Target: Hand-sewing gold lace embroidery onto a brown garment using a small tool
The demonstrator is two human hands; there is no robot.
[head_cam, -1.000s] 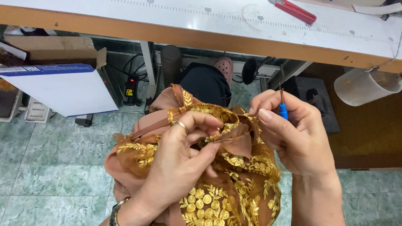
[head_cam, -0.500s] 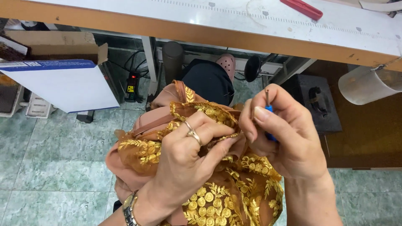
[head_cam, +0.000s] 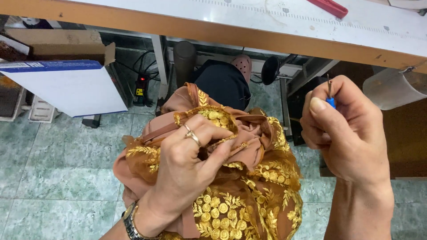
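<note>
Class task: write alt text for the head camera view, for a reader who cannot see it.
A left hand grips bunched brown fabric with gold embroidery, while the right hand holds a small blue-handled tool raised beside it. Above runs a wooden-edged table; below is green tiled floor.

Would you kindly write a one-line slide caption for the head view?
Left hand grips gold-embroidered brown fabric while right hand holds a small blue-handled tool clear of it.
</note>
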